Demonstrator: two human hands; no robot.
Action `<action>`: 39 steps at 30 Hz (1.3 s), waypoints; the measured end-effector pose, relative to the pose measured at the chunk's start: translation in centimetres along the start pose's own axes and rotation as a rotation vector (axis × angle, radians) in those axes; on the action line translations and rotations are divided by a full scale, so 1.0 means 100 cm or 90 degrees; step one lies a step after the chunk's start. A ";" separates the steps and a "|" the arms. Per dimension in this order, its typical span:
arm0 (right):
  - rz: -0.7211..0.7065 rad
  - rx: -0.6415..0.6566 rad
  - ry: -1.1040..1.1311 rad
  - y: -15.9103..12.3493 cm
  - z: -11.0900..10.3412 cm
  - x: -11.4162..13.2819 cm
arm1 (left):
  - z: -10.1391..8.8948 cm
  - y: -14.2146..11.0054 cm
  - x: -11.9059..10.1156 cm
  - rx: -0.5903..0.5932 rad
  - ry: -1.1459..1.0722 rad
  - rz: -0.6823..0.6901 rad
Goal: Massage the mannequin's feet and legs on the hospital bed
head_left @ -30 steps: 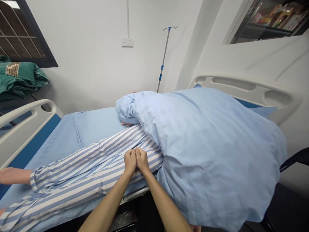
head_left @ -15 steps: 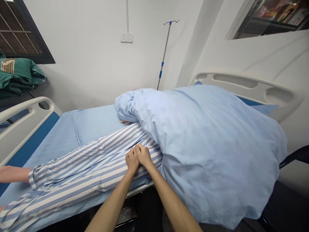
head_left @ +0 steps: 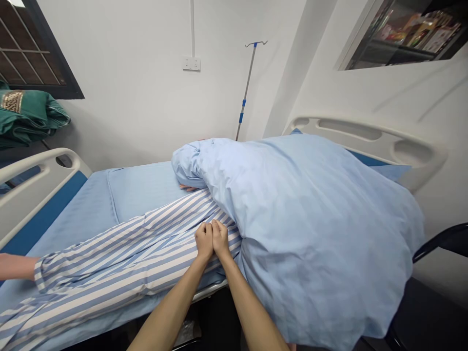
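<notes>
My left hand (head_left: pixel 204 240) and my right hand (head_left: pixel 220 239) are closed into fists, side by side and touching each other. Both are over the upper leg of a pair of blue-and-white striped trousers (head_left: pixel 157 265), worn by a figure lying on the bed. No cloth looks bunched up in my fingers; whether the fists press on the leg I cannot tell. A light blue quilt (head_left: pixel 292 204) is heaped over the upper body, just right of my hands. Fingers (head_left: pixel 187 187) peek out from under its left edge. A bare ankle (head_left: pixel 18 266) shows at far left.
The bed has a light blue sheet (head_left: pixel 142 187), a footboard (head_left: pixel 69 158) at left and a headboard (head_left: pixel 365 134) at right. An IV pole (head_left: pixel 246 87) stands by the wall. A black chair (head_left: pixel 431 307) is at lower right, a green cloth bundle (head_left: pixel 32 117) at left.
My fists have turned more upright and lie more evenly side by side. The view has shifted slightly; the quilt and trousers look otherwise the same.
</notes>
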State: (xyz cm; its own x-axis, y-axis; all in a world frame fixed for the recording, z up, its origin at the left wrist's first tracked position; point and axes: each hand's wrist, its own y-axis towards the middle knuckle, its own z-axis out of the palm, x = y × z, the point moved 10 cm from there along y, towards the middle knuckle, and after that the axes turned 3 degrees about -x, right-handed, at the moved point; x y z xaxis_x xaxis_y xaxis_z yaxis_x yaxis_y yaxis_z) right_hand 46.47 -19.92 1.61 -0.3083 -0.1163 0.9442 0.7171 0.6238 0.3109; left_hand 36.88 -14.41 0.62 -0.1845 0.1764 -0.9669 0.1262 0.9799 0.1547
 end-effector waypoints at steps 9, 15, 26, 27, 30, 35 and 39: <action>-0.122 0.065 -0.285 0.010 -0.013 0.035 | 0.011 -0.009 -0.006 0.069 0.134 0.055; -0.070 -0.026 -0.159 0.019 -0.032 0.007 | 0.016 -0.010 -0.005 0.092 0.190 0.043; -0.099 -0.039 -0.230 0.015 -0.030 0.002 | -0.094 0.014 0.044 0.173 0.138 0.014; -0.102 -0.039 -0.250 0.014 -0.029 0.001 | -0.121 0.018 0.052 0.140 0.160 0.009; -0.114 -0.031 -0.326 0.013 -0.026 -0.002 | -0.206 0.032 0.068 0.031 0.232 0.001; -0.105 -0.015 -0.416 0.012 -0.021 -0.004 | -0.333 0.052 0.082 -0.065 0.334 -0.007; -0.080 -0.001 -0.493 0.012 -0.018 -0.005 | -0.417 0.045 0.106 -0.116 0.408 -0.044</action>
State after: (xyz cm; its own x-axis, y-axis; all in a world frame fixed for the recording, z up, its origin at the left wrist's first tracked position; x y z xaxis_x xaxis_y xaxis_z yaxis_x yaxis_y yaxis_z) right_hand 48.60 -20.51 1.65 -0.7349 0.3861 0.5576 0.6486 0.6403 0.4114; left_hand -5.13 -4.26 -0.51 -0.7355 0.0787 -0.6729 -0.0628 0.9810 0.1834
